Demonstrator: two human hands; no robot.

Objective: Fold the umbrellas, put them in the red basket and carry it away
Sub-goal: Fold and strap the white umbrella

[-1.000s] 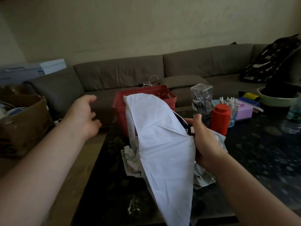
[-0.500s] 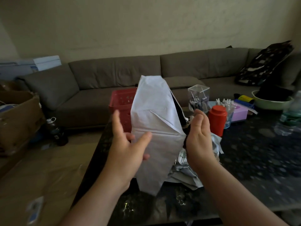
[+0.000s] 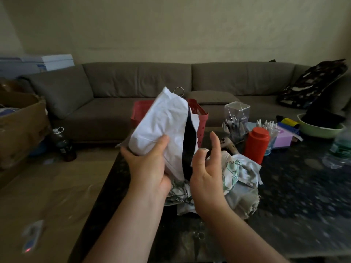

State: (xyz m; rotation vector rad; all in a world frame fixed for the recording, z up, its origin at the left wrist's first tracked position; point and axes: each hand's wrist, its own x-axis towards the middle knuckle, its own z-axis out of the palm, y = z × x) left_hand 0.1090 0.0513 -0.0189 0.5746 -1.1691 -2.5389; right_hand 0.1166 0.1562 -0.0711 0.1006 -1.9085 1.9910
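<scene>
Two umbrellas, one red basket, one red bottle. My left hand grasps the white umbrella at center, thumb across its cloth; half a second ago it only touched. My right hand sits at 3 o'clock, fingers loosely released. Floral umbrella lies on the table at 5 o'clock; basket at 12, behind.

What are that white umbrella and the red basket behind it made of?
White umbrella: looks like thin woven fabric, matte; it creases and bunches under the left hand. Red basket: probably moulded plastic, with a stiff perforated wall and slight sheen.
</scene>
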